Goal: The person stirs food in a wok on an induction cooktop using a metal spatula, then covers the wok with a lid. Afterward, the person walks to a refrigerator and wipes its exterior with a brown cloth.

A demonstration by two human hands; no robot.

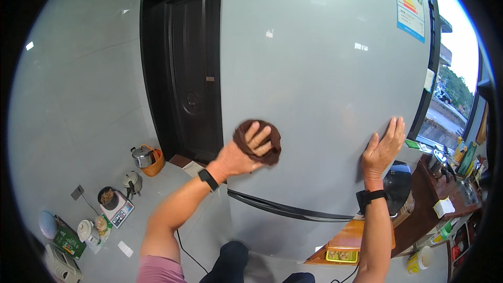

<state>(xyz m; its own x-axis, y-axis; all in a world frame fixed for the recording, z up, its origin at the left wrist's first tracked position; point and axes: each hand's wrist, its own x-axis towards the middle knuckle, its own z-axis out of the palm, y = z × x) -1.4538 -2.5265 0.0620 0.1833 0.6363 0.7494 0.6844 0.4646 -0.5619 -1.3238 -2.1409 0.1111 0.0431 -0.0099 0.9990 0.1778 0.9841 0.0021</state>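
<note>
My left hand [250,149] presses a crumpled brown cloth [272,153] against the pale grey fridge door [314,84], left of its middle and above the dark handle strip [288,208]. The fingers lie over the cloth, holding it to the surface. My right hand [381,152] rests against the door near its right edge, fingers stretched upward and nothing in it. A blue-and-white label [409,8] is stuck high on the door's right side.
A dark door [188,47] stands left of the fridge. Pots [141,158], a basket [156,165] and a scale [120,214] sit on the lower left floor. A cluttered wooden counter [414,228], a yellow bucket [419,259] and a window [453,68] are at right. A cord [188,257] crosses the floor.
</note>
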